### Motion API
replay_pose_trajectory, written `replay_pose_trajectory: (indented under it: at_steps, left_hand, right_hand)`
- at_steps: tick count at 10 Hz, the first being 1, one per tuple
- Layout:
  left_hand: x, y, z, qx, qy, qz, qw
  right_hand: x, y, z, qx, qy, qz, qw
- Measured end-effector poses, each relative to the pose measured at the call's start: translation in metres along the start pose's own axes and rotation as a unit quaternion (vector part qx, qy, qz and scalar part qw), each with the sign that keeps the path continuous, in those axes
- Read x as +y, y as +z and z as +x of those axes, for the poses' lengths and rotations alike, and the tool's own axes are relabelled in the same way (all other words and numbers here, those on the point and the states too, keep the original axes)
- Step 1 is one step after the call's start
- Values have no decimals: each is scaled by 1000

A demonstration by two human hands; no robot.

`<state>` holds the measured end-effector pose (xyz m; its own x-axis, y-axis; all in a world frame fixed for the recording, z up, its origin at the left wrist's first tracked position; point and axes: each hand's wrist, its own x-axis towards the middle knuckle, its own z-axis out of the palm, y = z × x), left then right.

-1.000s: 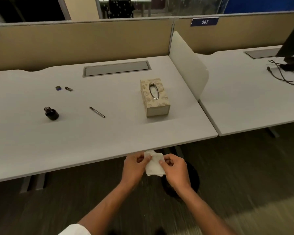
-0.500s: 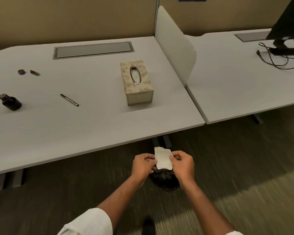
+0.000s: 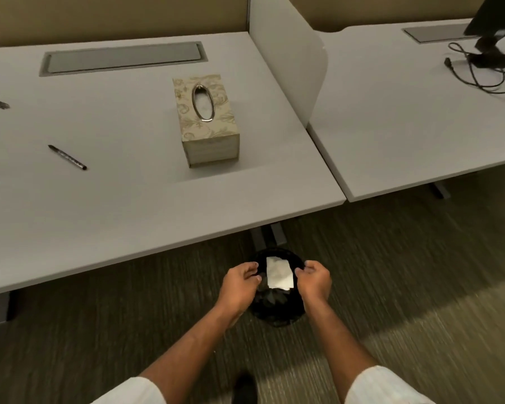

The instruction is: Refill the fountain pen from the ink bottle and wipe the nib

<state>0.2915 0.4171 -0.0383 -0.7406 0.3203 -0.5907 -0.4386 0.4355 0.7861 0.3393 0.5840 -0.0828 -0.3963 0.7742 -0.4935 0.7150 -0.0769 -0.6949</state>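
Tabletop (image 3: 129,205) under tissue box (image 3: 207,121) | black bin (image 3: 286,253) on floor, nearer than tissue box | left grip (image 3: 239,282), right grip (image 3: 314,279) loosely curled, apparently empty, flanking tissue (image 3: 279,275) above bin | tissue likely light, limp: pinch a corner | fountain pen (image 3: 67,157) left of tissue box, likely smooth, prone to rolling: take mid-barrel

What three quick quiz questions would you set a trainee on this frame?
1. True or false: the thin dark fountain pen lies on the pale grey desk, left of the beige patterned tissue box.
2. The white folded tissue is directly over: A the desk, B the round black waste bin, C the tissue box.
3. Fill in: the tissue box's oval opening has a ____ metal rim.
Key: 1 true; 2 B; 3 silver.
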Motion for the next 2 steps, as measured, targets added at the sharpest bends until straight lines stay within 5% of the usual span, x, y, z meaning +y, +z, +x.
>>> replay_pose_trajectory:
  at_steps: [2]
  left_hand:
    - [-16, -9, -17, -2, 48, 58, 997]
  right_hand:
    - [23, 4, 4, 18, 3, -49, 999]
